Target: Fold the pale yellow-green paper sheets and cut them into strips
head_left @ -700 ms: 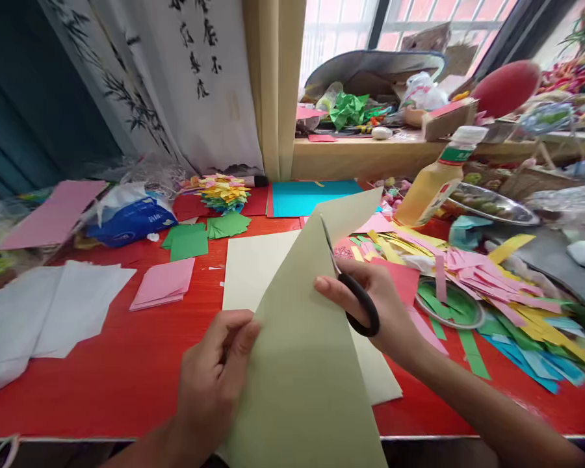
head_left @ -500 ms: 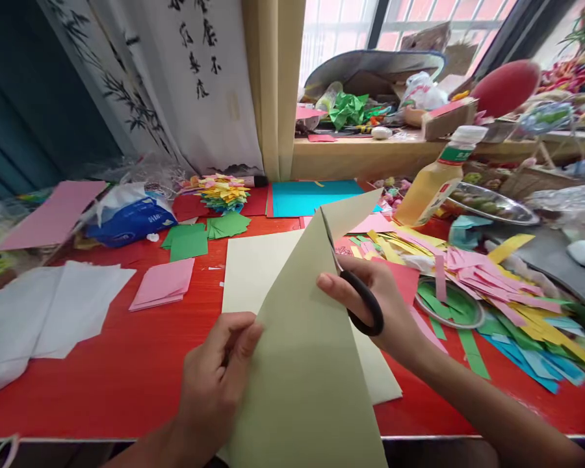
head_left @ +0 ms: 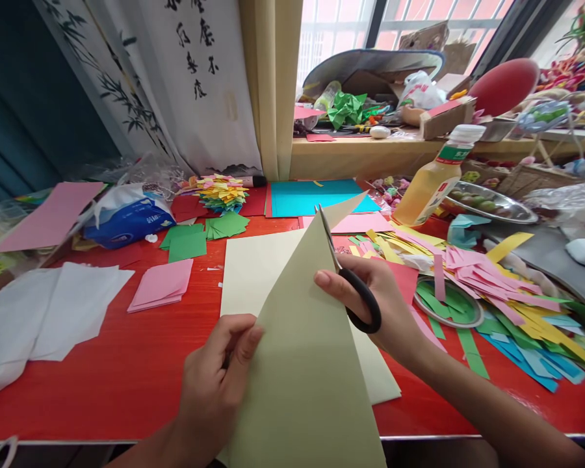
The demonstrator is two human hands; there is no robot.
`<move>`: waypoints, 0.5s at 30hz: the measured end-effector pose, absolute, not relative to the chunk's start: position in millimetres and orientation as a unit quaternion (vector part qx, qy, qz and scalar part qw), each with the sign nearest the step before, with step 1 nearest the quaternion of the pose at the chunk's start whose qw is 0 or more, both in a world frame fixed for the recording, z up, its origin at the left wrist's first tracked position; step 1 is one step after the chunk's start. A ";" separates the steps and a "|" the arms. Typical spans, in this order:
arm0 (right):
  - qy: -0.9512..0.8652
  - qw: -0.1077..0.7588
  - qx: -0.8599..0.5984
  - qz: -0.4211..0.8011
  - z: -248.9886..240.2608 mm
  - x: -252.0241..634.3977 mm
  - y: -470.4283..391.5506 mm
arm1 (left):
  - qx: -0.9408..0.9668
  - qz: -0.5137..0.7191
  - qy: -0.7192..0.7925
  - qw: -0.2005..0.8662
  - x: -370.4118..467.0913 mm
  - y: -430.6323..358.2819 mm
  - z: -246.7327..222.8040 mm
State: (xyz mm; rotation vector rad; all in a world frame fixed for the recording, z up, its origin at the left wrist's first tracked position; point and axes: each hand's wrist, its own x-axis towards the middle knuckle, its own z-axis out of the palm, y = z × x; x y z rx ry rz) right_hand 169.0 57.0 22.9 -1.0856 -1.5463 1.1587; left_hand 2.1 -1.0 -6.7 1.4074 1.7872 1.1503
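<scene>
My left hand (head_left: pixel 224 377) pinches the left edge of a pale yellow-green sheet of paper (head_left: pixel 307 364) between thumb and fingers, with the sheet raised over the table's front. In my right hand (head_left: pixel 375 299) are black-handled scissors (head_left: pixel 368 302), the thumb through one loop. Their blades lie at the sheet's upper end, where a narrow flap (head_left: pixel 344 211) bends away to the right. The blade tips poke out past the paper's top edge. Beneath it, more pale paper (head_left: pixel 246 266) lies on the red table (head_left: pixel 102 390).
Pink squares (head_left: pixel 160 286), green squares (head_left: pixel 188 244) and white tissue (head_left: pixel 78 305) lie to the left. Coloured strips (head_left: pixel 487 279) and a tape roll (head_left: pixel 478 318) spread on the right. A juice bottle (head_left: pixel 426 188) stands behind them, near a metal plate (head_left: pixel 517 213). Blue paper (head_left: pixel 302 198) lies at the back.
The scissor blades now reach past the paper's top edge, with their tips showing. The flap has swung slightly down and left. My left hand keeps its hold.
</scene>
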 end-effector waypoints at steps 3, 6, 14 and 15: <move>-0.620 0.447 -0.437 0.474 23.2 168.8 57.3 | 0.529 0.433 0.666 0.300 2.0 -1.3 -8.0; -0.624 0.450 -0.444 0.460 23.6 168.9 58.1 | 0.525 0.436 0.664 0.305 1.9 -0.8 -8.2; -0.611 0.455 -0.445 0.470 16.7 169.4 60.3 | 0.512 0.445 0.667 0.307 3.8 -0.9 -6.1; -0.609 0.458 -0.441 0.473 16.2 169.3 60.8 | 0.509 0.446 0.669 0.306 3.7 -0.6 -5.6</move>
